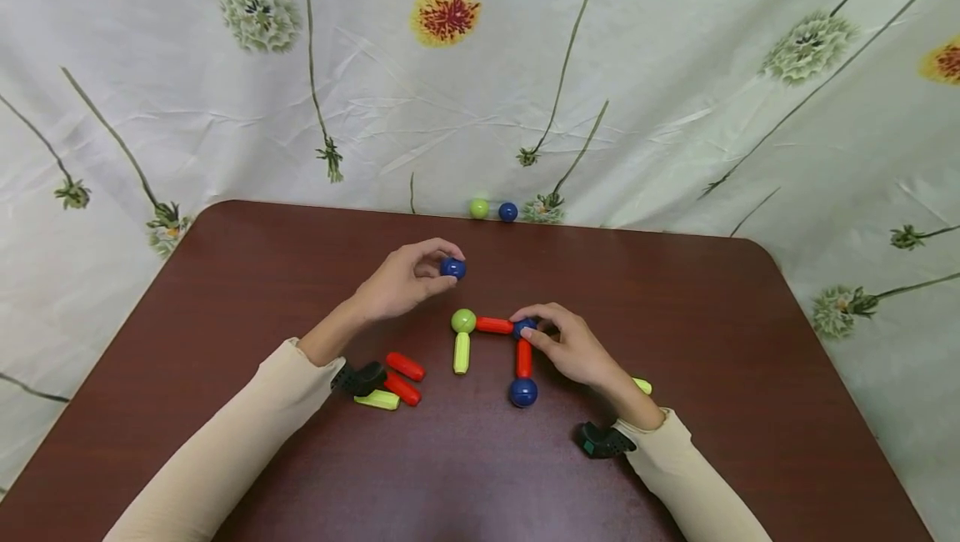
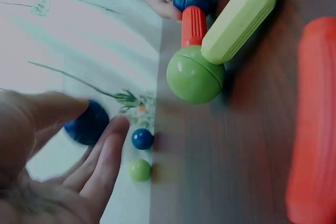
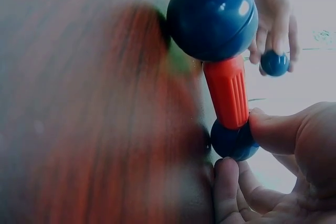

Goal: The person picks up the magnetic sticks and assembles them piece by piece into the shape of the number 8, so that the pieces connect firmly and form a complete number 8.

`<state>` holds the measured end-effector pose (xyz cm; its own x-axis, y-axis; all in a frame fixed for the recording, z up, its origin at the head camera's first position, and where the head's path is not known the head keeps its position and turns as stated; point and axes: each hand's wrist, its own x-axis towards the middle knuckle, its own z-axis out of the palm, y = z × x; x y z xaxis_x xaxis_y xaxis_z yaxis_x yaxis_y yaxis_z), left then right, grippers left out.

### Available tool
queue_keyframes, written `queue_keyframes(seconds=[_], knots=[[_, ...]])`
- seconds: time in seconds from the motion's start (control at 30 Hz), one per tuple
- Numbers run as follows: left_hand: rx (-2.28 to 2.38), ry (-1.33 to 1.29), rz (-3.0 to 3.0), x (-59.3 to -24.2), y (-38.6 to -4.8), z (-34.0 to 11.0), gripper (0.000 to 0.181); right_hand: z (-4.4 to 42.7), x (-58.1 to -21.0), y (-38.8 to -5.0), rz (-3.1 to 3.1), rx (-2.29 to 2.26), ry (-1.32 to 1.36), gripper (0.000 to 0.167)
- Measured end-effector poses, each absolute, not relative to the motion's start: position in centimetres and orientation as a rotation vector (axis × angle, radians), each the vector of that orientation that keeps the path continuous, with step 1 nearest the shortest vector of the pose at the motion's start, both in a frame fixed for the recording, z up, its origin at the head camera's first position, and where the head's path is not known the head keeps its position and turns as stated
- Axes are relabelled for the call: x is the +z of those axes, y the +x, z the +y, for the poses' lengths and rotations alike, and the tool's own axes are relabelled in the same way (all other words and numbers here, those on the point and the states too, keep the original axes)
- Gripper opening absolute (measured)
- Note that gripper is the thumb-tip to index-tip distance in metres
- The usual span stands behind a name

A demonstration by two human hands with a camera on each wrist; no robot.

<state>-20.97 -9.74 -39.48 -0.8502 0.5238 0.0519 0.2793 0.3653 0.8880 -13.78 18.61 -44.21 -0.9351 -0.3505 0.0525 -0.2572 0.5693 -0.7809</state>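
Above the table, my left hand [image 1: 402, 279] pinches a loose blue ball [image 1: 453, 268] between thumb and fingers. My right hand [image 1: 572, 346] grips the blue corner ball [image 3: 234, 141] of a joined chain of rods and balls lying on the table. From that corner one red rod [image 1: 494, 325] runs left to a green ball [image 1: 464, 321], which carries a yellow-green rod [image 1: 461, 353]. A second red rod [image 3: 229, 94] comes toward me from the corner and ends in another blue ball [image 1: 523, 393].
Two red rods [image 1: 405, 366] and a yellow-green rod [image 1: 377, 399] lie near my left wrist. Another yellow-green rod [image 1: 642, 385] is partly hidden by my right forearm. A green ball [image 1: 478, 208] and a blue ball [image 1: 507, 212] sit at the table's far edge, before the flowered cloth.
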Motion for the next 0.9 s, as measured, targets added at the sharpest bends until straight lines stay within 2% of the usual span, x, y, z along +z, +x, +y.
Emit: queue_keyframes(seconds=[0.43, 0.77, 0.9], knots=[[1.432, 0.833, 2.354, -40.9, -15.4, -10.8, 0.037, 18.6, -44.2, -13.8, 2.687, -1.295, -0.514, 0.021], [1.345, 0.88, 2.389, -41.6, -13.5, -11.2, 0.042, 18.5, -44.3, -13.7, 2.682, -1.3, -0.512, 0.021], [1.298, 0.865, 2.389, -41.9, -12.9, -11.4, 0.037, 18.6, -44.3, -13.7, 2.689, -1.299, -0.518, 0.022]])
